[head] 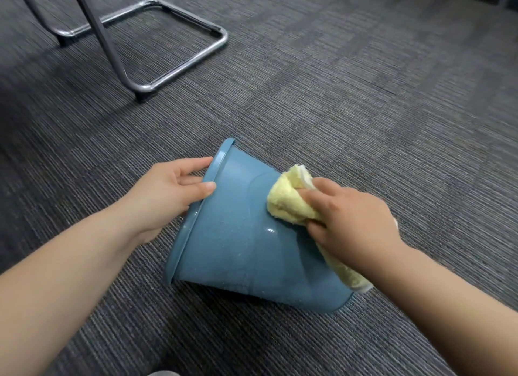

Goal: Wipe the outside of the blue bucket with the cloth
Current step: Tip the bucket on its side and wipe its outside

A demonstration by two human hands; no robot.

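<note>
The blue bucket (238, 244) lies on its side on the carpet, its rim to the left and its base to the lower right. My left hand (168, 196) grips the rim, thumb on the outer wall and fingers curled over the edge. A bunched pale yellow cloth (288, 201) is pressed against the upper right part of the bucket's outer wall. My right hand (350, 221) is closed around that cloth; a tail of it hangs under my wrist toward the bucket's base. The bucket's inside is hidden.
Dark grey striped carpet (392, 109) covers the floor. A chair's chrome tube frame (179, 64) stands at the upper left, well beyond the bucket. A dark baseboard runs along the top right edge.
</note>
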